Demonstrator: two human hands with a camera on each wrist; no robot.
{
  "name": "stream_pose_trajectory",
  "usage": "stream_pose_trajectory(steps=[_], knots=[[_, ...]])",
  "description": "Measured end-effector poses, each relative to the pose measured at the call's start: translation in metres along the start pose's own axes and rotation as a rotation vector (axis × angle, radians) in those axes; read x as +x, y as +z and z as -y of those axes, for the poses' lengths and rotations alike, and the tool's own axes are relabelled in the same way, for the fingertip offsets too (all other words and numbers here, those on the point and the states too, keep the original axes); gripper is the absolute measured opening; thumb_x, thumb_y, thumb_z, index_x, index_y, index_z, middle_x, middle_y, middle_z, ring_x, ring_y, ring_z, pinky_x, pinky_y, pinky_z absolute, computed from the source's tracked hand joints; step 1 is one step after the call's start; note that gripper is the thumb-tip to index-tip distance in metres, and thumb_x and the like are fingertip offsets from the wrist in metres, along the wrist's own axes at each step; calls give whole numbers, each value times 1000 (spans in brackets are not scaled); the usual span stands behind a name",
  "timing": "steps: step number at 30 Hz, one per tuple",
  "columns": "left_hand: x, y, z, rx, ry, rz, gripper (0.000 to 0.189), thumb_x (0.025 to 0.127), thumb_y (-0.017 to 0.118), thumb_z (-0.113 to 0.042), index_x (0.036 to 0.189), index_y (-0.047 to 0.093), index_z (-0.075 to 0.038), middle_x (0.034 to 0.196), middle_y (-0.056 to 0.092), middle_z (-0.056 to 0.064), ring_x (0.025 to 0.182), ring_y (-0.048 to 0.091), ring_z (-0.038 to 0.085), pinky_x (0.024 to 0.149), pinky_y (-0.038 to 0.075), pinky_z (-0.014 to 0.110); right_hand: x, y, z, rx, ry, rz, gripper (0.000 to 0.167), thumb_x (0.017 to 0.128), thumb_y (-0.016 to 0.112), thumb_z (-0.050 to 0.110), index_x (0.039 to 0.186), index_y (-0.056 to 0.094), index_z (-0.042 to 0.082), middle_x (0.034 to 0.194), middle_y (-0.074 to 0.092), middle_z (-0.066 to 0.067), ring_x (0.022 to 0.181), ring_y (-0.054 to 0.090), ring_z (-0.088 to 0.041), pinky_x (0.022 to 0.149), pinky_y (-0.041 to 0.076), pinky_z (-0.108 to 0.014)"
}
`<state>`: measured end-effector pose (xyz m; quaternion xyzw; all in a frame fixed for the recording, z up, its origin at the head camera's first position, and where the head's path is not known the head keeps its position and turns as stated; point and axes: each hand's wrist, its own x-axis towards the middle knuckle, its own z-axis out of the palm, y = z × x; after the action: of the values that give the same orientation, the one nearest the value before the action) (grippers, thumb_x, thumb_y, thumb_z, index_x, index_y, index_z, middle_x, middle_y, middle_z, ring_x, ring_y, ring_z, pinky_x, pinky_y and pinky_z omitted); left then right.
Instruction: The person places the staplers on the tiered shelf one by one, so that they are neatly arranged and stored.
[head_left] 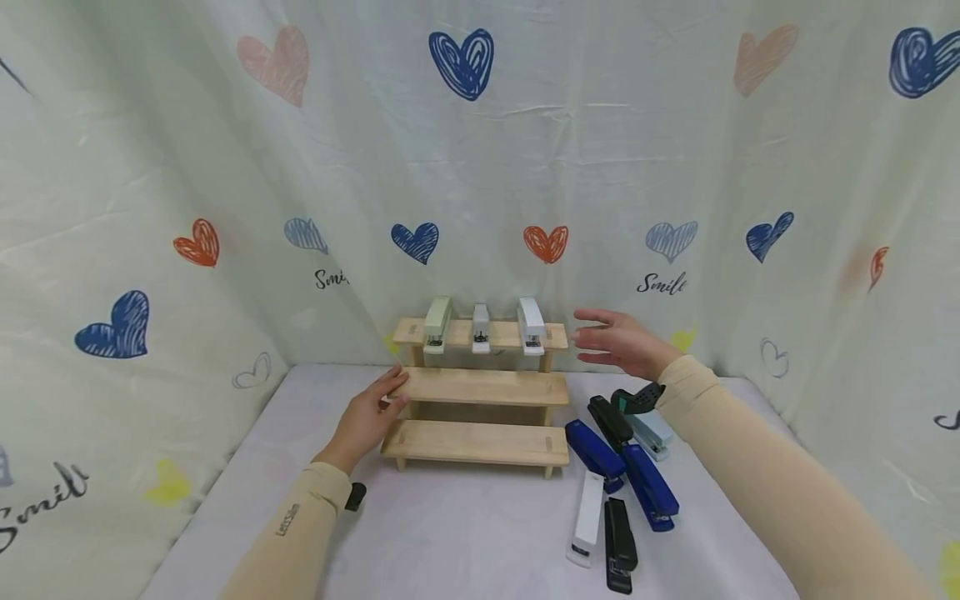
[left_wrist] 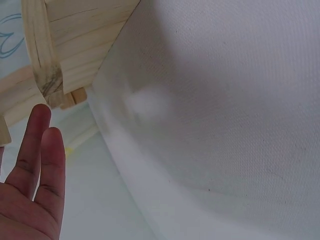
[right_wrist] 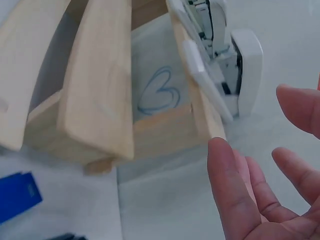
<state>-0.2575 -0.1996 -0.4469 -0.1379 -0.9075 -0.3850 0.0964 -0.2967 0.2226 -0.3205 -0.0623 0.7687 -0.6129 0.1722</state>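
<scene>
Wooden rack (head_left: 480,387) bears three staplers (head_left: 481,323) on top.

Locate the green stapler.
In the head view, the green stapler sits toward the left end of the top shelf, beside the grey stapler.

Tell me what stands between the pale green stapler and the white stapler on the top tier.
A gray stapler, with bare wooden tier on either side of it; the head view shows this.
</scene>
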Motion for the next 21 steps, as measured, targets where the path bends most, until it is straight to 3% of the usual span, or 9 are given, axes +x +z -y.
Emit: stream_pose_trajectory(steps=[3,9,16,21], knots=[[0,0,0,-2,-19,13,47,102,60,-25,145,53,-7,157,37,4,97,66,27,85,54,45,-18,-12,-12,-40,-13,14,64,102,58,15,157,26,3,160,22,-23,137,38,-45,106,40,-53],[-1,0,-2,0,-32,17,47,102,61,-23,146,52,-7,157,38,5,97,66,28,85,53,47,-64,-31,-52,-130,-2,2,66,100,64,18,155,31,3,151,36,-28,131,46,-43,100,47,-52],[0,-1,-3,2,-20,16,47,102,60,-23,146,52,-7,157,38,5,97,66,28,85,54,45,-117,-39,-104,-201,57,-59,69,95,70,19,152,35,0,140,44,-33,121,54,-44,92,53,-50],[0,-1,-3,17,-24,25,48,103,59,-23,147,50,-7,158,37,6,98,66,28,86,53,46,-135,-37,-136,-191,145,-126,68,94,71,12,150,36,-3,134,49,-32,113,60,-41,87,56,-49]])
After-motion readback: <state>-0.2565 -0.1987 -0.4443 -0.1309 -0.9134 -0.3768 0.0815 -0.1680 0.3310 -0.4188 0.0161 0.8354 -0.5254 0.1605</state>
